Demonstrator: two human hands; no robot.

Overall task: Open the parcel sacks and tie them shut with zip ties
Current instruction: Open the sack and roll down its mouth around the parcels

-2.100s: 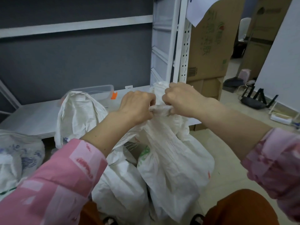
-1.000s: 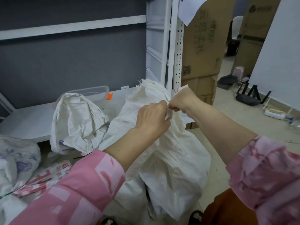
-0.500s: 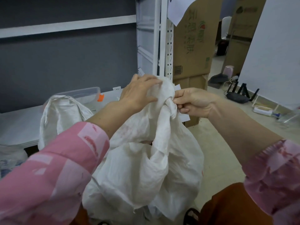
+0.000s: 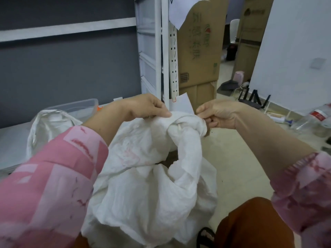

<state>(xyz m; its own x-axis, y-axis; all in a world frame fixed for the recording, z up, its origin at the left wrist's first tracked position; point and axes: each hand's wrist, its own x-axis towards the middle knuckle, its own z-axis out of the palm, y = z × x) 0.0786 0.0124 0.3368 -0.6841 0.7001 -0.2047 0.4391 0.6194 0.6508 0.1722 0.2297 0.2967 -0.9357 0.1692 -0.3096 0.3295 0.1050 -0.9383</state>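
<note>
A crumpled white woven parcel sack [image 4: 148, 190] stands in front of me, its top gathered into a twisted neck [image 4: 186, 126]. My left hand [image 4: 143, 108] grips the bunched fabric on the left of the neck, thumb on top. My right hand [image 4: 215, 113] pinches the neck's right end between thumb and curled fingers. A thin pale strip, perhaps a zip tie [image 4: 179, 126], shows in the neck's folds. A second white sack [image 4: 48, 126] slumps at the left, behind my left sleeve.
A clear plastic box [image 4: 80, 107] sits on the low white shelf [image 4: 12, 140] against the grey wall. A white rack post [image 4: 165, 51] and tall cardboard boxes [image 4: 198, 51] stand just behind my hands. Plastic bottles [image 4: 317, 119] and clutter lie on the floor at right.
The sack's top has been lowered and turned toward me. My left hand slid from over the top to its left side, while my right hand keeps pinching the neck's right end.
</note>
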